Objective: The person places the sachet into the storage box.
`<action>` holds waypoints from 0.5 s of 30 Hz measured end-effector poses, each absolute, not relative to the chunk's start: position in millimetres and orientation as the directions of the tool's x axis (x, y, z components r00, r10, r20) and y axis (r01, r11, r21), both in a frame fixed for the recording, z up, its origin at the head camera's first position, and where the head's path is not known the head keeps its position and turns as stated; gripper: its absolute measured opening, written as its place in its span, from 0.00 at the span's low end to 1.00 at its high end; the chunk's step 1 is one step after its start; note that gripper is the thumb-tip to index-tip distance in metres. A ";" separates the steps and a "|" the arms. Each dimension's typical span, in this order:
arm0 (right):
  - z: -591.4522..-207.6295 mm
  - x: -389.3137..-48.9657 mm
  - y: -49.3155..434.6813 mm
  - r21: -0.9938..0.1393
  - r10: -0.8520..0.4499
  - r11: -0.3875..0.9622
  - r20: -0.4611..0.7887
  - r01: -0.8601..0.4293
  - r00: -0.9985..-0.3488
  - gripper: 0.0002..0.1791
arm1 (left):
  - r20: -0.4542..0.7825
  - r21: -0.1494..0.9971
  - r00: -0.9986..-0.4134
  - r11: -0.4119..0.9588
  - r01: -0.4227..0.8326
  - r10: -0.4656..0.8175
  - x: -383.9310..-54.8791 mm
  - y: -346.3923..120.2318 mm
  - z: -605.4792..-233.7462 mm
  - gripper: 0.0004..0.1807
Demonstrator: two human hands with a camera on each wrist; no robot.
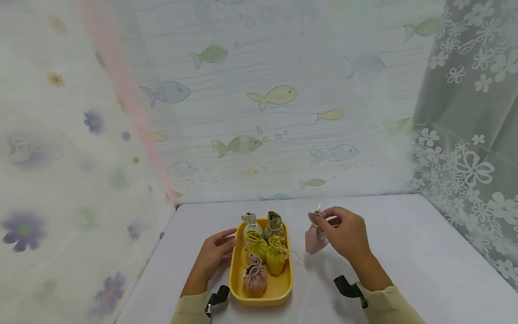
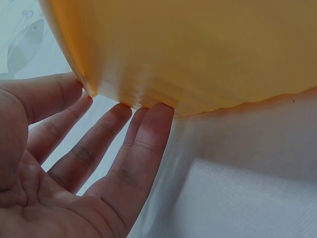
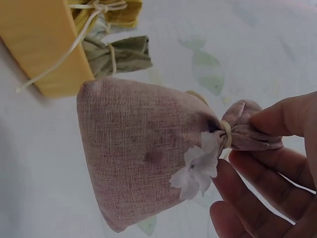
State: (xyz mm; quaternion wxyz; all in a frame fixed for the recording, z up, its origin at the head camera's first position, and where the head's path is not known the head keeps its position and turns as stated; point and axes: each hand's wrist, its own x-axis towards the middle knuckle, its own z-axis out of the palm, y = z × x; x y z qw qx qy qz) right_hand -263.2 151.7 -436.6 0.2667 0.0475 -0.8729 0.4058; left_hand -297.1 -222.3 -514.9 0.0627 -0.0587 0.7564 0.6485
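My right hand [image 1: 349, 231] pinches the gathered neck of a dusty-pink drawstring pouch [image 1: 314, 240], held right of the yellow tray [image 1: 279, 288]. In the right wrist view this pouch [image 3: 138, 148] has a full, square-bottomed body, a cord at the neck and a white flower [image 3: 195, 168]. The left hand [image 1: 212, 254] lies along the tray's left side. Seen from the left wrist, its fingertips [image 2: 161, 116] touch the tray's outer wall [image 2: 208, 59], fingers only slightly bent. Inside the tray stand two mustard-yellow pouches [image 1: 276, 258], a pink pouch [image 1: 255, 281], a pale grey pouch and an olive pouch [image 1: 274, 227].
A white-covered table [image 1: 404, 252] extends on both sides of the tray. Behind it hangs a curtain [image 1: 275, 126] printed with fish, with a flowered sheet [image 1: 60, 180] at left and a lace-patterned curtain [image 1: 473, 135] at right. Loose cord ends hang over the tray's right rim.
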 end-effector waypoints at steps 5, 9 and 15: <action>-432.1 -259.4 147.9 -0.660 0.096 0.653 0.558 -0.371 -0.824 0.12 | -0.174 0.972 -0.985 0.158 -0.173 -0.010 -297.5 -222.6 -514.6 0.28; -429.7 -255.6 145.7 -0.632 0.037 0.634 0.601 -0.446 -0.798 0.08 | -0.173 0.972 -0.985 0.158 -0.171 -0.006 -298.0 -223.1 -514.7 0.28; -426.8 -251.1 140.6 -0.598 -0.024 0.595 0.655 -0.537 -0.756 0.07 | -0.170 0.974 -0.985 0.150 -0.168 0.000 -300.1 -223.6 -514.9 0.28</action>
